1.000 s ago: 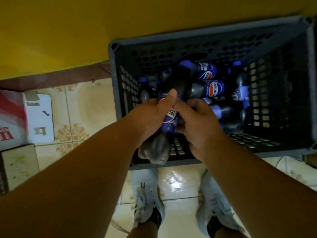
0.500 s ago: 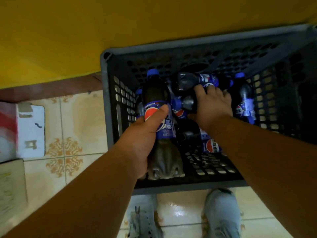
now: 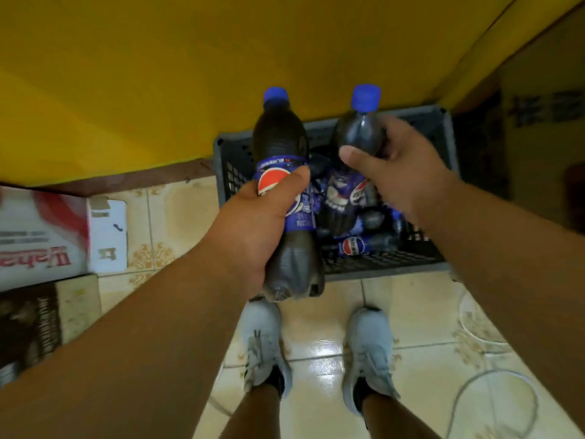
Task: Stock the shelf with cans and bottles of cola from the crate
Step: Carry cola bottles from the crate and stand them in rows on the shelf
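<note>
Each of my hands holds a dark cola bottle with a blue cap and a blue label, both raised above the grey plastic crate point(image 3: 444, 139). My left hand point(image 3: 253, 223) is wrapped around the label of the left cola bottle point(image 3: 280, 137), which stands upright. My right hand point(image 3: 399, 172) grips the right cola bottle point(image 3: 357, 134) by its upper body, cap up. Several more cola bottles point(image 3: 354, 245) lie in the crate below. The crate sits on the floor against a yellow wall. No shelf is in view.
A white and red cardboard box point(image 3: 41, 232) and a dark box point(image 3: 28, 321) stand on the tiled floor at the left. My two grey shoes point(image 3: 262, 343) are just in front of the crate. A white cable point(image 3: 474, 384) loops on the floor at the lower right.
My right hand has closed on a second bottle in the crate. Both hands have risen with their bottles, and the crate now looks farther below as my head moved up.
</note>
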